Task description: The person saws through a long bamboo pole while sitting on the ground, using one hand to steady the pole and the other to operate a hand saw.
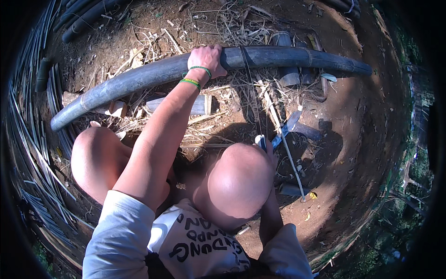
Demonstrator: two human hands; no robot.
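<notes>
A long, dark grey bamboo pole (153, 71) lies crosswise in front of me, with ring-like nodes along it. My left hand (206, 59) is wrapped over the pole near its middle, closed on it. A thin saw blade (251, 86) crosses the pole just right of that hand and runs back toward me. Its pale-ended handle (261, 141) is in my right hand (271, 157), which is partly hidden behind my right knee. How deep the blade sits in the pole cannot be made out.
Short bamboo lengths (200, 105) lie beneath and beside the pole. A flat bluish-white piece (290, 123) and a thin stick (291, 160) lie near my right hand. Long split strips (32, 144) are heaped at the left. Dry shavings (232, 25) cover the dirt beyond the pole.
</notes>
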